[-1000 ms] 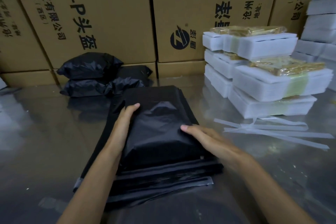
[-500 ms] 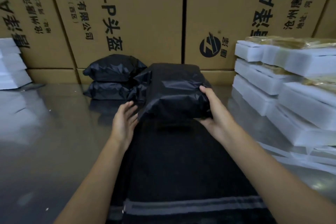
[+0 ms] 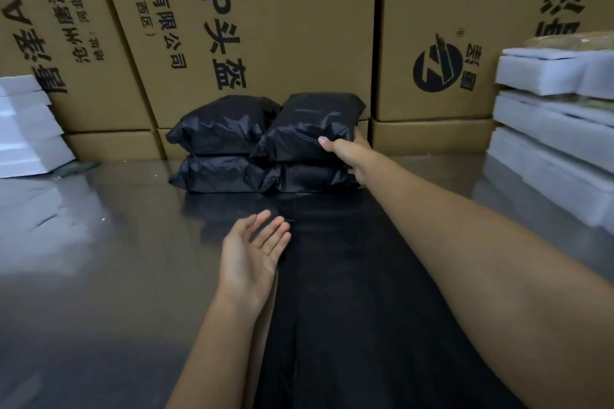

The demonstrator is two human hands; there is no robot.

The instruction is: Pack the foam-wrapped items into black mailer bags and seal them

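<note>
Head view, right hand [image 3: 349, 156] grip holding black mailer bag [image 3: 309, 129], left hand [image 3: 252, 252] wide, carton [image 3: 265, 26] printed "头盔"

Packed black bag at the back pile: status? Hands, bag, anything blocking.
Right hand grips packed bag atop back pile. Left hand open, empty, beside flat mailer stack. Nothing blocking.

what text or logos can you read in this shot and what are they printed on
"-P头盔": centre cardboard box, rotated.
"科技有限公司 (西区)": same box, smaller print.
Round black logo: right cardboard box; characters beside it too blurred.
Left cardboard box: rotated print, partly cut off, unreadable.
Black mailer bags, white foam stacks: no text.
</note>
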